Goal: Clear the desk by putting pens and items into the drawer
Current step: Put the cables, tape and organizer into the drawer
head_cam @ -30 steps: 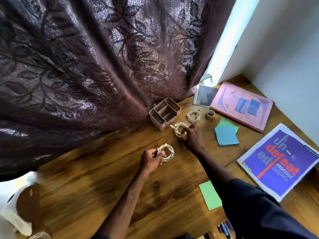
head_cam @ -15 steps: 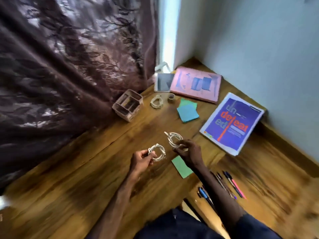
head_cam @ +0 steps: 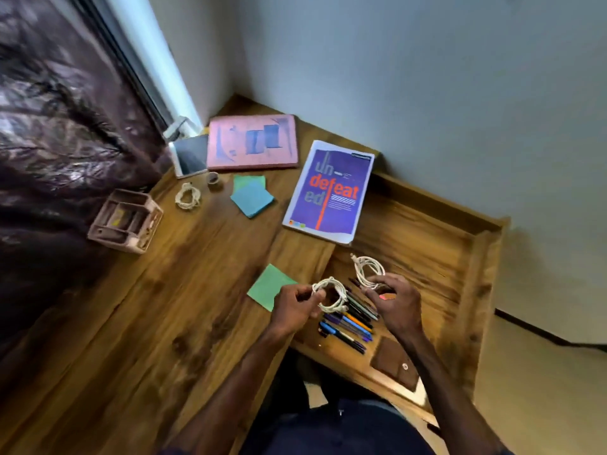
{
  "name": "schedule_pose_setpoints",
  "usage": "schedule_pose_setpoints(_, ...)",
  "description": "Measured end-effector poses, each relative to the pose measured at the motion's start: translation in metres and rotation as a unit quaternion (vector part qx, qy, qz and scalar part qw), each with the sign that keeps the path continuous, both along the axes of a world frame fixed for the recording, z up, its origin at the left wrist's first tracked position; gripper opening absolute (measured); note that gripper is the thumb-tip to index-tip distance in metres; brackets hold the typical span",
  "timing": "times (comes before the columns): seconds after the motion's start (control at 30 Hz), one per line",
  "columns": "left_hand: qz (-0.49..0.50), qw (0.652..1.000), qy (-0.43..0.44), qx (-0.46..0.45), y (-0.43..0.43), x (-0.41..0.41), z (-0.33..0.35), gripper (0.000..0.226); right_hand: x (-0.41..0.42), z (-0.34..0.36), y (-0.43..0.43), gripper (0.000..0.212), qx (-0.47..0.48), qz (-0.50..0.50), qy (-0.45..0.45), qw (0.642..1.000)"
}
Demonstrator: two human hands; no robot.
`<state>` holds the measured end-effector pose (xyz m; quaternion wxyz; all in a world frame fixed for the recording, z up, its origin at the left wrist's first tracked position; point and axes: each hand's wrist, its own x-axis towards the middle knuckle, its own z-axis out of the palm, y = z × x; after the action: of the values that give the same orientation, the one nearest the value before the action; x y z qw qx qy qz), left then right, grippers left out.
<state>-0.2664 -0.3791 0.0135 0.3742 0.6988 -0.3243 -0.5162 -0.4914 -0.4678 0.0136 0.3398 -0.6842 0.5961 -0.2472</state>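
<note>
- We see the wooden drawer (head_cam: 427, 244) pulled open at the right of the desk (head_cam: 164, 307). A row of pens (head_cam: 348, 323) lies on its floor at the near left, and a brown snap pouch (head_cam: 394, 361) sits just nearer than them.
- At the left, a pink desk organiser (head_cam: 126, 221) stands against the dark curtain (head_cam: 59, 133). We can make out something yellow in one compartment, but it is too blurred to name.
- Our left hand (head_cam: 295, 307) has its fingers curled round a coiled white cable (head_cam: 331, 298), held above the pens.
- Our right hand (head_cam: 395, 303) pinches a second coiled cable (head_cam: 369, 270) with thumb and fingertips, over the drawer.
- A third coil (head_cam: 188, 196) lies on the far desk, near a small tape roll (head_cam: 213, 179).
- The purple book (head_cam: 330, 192) beside the drawer's far left corner reads "un-defeated" in grey and orange letters.
- Blue sticky notes (head_cam: 253, 200) lie left of the book, and a green note (head_cam: 267, 285) lies just beside our left hand.
- The pink book (head_cam: 253, 141) in the far corner carries no writing we can read.
</note>
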Motion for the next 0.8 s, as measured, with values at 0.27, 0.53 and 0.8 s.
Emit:
schedule_pose_setpoints(0.27, 0.001, 0.996, -0.012, 0.087, -0.019, -0.075, -0.025, 0.015, -0.07, -0.033, -0.015, 0.025, 0.056, -0.031, 0.039, 0.997)
schedule_pose_setpoints(0.53, 0.062, 0.981, 0.004, 0.185, -0.043, -0.12, -0.073, 0.009, -0.109, -0.056, -0.038, 0.02, 0.16, -0.053, 0.027, 0.985)
schedule_pose_setpoints(0.8, 0.081, 0.971, 0.016, 0.225, -0.1, -0.18, -0.109, 0.015, -0.161, -0.078, -0.039, 0.025, 0.226, -0.154, -0.022, 0.962)
